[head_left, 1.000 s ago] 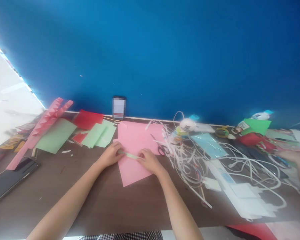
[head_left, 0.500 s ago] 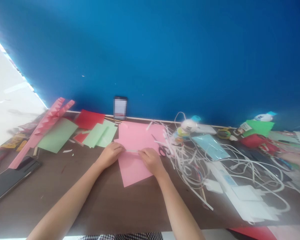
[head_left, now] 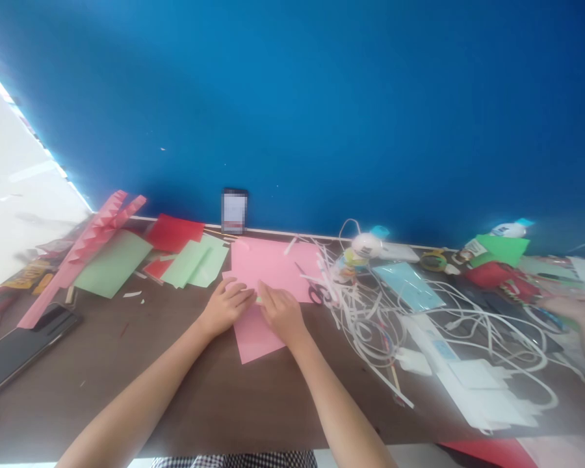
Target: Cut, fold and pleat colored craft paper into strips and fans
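Note:
A pink paper sheet point(head_left: 258, 338) lies in front of me on the brown table, over or beside more pink paper point(head_left: 277, 260). A narrow pale strip, apparently paper, point(head_left: 259, 299) shows between my fingertips. My left hand point(head_left: 228, 307) lies low over the sheet, closed at the fingertips on the strip's left end, its other fingers fanned. From the right, my right hand point(head_left: 281, 314) closes on the strip's other end, fingers pointing forward. Both thumbs are mostly hidden. Scissors point(head_left: 316, 294) with dark handles lie just right of my right hand, among white paper strips.
Tangled white cables point(head_left: 370, 338) and a power strip point(head_left: 448, 364) spread over the right side. Green paper point(head_left: 195, 260), red paper point(head_left: 175, 231) and a folded pink paper piece point(head_left: 92, 244) lie left. A phone point(head_left: 24, 348) rests near the left edge. Another person's hand point(head_left: 572, 312) reaches in far right.
My hands have come closer together over the pink sheet, the left to the right and the right slightly leftward. Less of the pale strip shows between them.

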